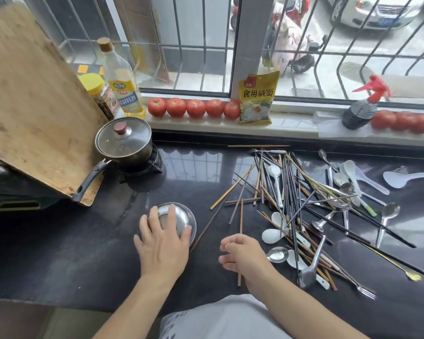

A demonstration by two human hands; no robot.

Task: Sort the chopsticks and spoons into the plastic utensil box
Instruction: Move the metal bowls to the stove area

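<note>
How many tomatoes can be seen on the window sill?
8. Five tomatoes stand in a row between the oil bottle and the yellow packet; three tomatoes sit right of the spray bottle, which may hide more.
</note>
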